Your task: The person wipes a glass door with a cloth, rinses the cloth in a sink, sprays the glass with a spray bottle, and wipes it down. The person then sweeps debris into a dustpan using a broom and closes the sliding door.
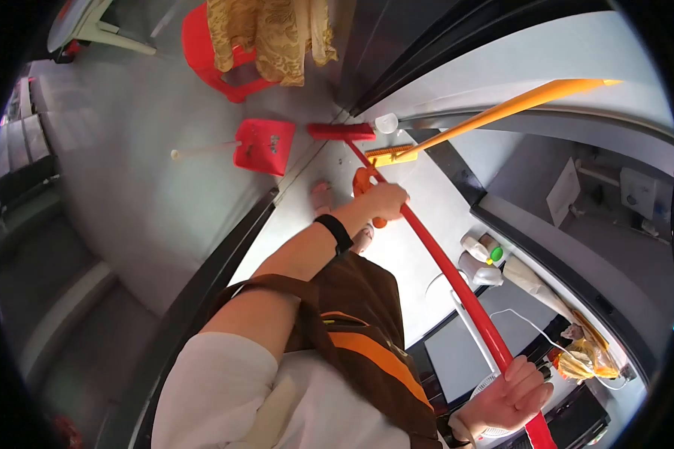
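Note:
My left hand (383,201), with a black band on the wrist, is closed around the upper-middle part of a red broom handle (449,273). My right hand (508,396) is wrapped round the same handle near its lower-right end. The red broom head (342,132) rests on the floor beside a white cup (386,123). Just right of it is a yellow brush head (392,156) with a long orange handle (517,102). A red dustpan (264,147) lies on the floor left of the broom head, with small bits of debris in it.
A red stool (202,52) draped with patterned gold cloth (273,37) stands at the top. A dark door track (225,254) crosses the floor. Bottles (481,248), a white cable and a yellow bag (580,361) lie at the right. My feet are below the broom head.

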The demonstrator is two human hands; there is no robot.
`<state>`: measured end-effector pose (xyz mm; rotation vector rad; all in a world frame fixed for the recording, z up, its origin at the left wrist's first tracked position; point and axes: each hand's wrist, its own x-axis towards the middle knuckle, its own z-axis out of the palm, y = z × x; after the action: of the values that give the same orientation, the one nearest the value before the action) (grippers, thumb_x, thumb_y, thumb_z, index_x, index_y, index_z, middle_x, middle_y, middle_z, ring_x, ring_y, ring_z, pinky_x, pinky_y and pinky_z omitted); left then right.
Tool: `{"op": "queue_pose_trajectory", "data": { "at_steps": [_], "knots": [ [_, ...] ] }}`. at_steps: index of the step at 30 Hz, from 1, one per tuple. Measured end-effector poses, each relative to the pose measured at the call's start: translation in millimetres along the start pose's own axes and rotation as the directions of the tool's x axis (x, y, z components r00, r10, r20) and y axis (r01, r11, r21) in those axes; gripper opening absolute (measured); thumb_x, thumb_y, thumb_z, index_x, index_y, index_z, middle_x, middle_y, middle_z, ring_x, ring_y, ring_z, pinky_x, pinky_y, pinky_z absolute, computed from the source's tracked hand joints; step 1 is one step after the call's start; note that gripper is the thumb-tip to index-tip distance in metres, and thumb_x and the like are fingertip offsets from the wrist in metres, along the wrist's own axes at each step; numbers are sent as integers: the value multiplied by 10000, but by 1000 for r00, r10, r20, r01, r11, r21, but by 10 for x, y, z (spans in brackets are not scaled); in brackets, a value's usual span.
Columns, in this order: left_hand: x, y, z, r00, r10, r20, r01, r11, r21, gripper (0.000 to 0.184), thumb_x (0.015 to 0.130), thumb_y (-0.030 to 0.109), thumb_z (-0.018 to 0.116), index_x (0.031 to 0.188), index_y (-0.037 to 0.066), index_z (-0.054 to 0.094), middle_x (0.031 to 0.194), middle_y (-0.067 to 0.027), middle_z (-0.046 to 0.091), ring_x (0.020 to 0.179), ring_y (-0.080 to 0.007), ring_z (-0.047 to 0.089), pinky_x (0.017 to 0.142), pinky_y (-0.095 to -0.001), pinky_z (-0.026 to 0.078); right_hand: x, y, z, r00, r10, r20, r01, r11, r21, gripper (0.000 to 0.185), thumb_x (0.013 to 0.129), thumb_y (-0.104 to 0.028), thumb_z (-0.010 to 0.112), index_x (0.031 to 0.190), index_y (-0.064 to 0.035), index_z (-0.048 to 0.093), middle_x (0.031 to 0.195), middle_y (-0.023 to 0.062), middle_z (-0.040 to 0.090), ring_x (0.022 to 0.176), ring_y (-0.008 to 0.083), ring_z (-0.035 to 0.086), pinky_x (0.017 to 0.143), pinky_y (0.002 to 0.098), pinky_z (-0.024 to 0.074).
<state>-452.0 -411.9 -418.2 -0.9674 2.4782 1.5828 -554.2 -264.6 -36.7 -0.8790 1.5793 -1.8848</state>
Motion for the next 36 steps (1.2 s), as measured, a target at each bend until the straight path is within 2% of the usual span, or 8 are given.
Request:
{"op": "queue_pose_trajectory", "data": {
  "at_steps": [4,7,9,18,22,23,30,36],
  "knots": [
    [-312,445,361,969,-142,204,154,987,-45,233,691,220,630,888,99,657,883,-135,640,897,-305,609,735,-422,490,-63,-220,-320,995,-21,-101,20,1000,-10,385,881,-165,465,563,-157,248,480,-23,203,465,87,196,496,257,231],
    [-516,630,367,990,-133,44,136,988,-66,204,685,210,628,853,95,650,849,-127,636,861,-312,614,715,-429,487,-7,-460,-608,998,-37,-57,30,994,-110,377,856,-155,507,558,-153,277,469,-24,255,452,85,251,498,239,243],
    [-527,552,274,978,-87,-192,83,996,-27,180,675,202,628,812,85,636,813,-132,627,817,-327,615,689,-435,487,114,-438,-967,858,-36,513,-51,987,153,347,816,-171,574,559,-130,343,471,-21,349,429,95,325,484,249,275],
    [-790,34,1462,911,-174,-374,138,983,-123,129,664,181,637,744,84,607,790,-132,598,777,-335,600,658,-426,479,-229,145,-1067,759,47,649,-60,998,-2,332,779,-208,626,551,-120,402,454,-16,404,390,131,381,436,293,324],
    [-1004,550,1186,806,-277,-524,202,959,-197,133,658,184,649,738,88,606,797,-120,598,766,-335,595,653,-421,477,139,-256,-1604,376,-76,923,-104,987,124,341,806,-191,592,529,-144,398,431,-49,404,361,107,371,400,269,331],
    [-1011,494,1081,797,-286,-532,184,954,-238,140,647,176,659,740,87,606,796,-118,599,767,-336,596,655,-421,477,-71,-188,-1740,606,-98,789,-65,983,172,339,789,-180,603,526,-138,394,419,-32,406,349,119,371,396,280,355],
    [-1031,-51,1852,809,-246,-533,112,956,-270,161,642,186,668,725,77,585,805,-104,590,800,-318,590,670,-411,477,-397,90,-1000,657,20,754,-10,1000,-18,283,710,-137,622,543,-107,396,443,3,439,370,151,407,400,293,378],
    [-1366,421,1178,731,-302,-612,112,938,-328,122,659,160,647,736,84,590,802,-98,586,787,-314,597,646,-419,478,-56,-135,-1306,414,-147,898,-155,961,229,241,677,-118,595,502,-114,429,420,-2,468,347,119,449,388,244,396]
  ]
}}
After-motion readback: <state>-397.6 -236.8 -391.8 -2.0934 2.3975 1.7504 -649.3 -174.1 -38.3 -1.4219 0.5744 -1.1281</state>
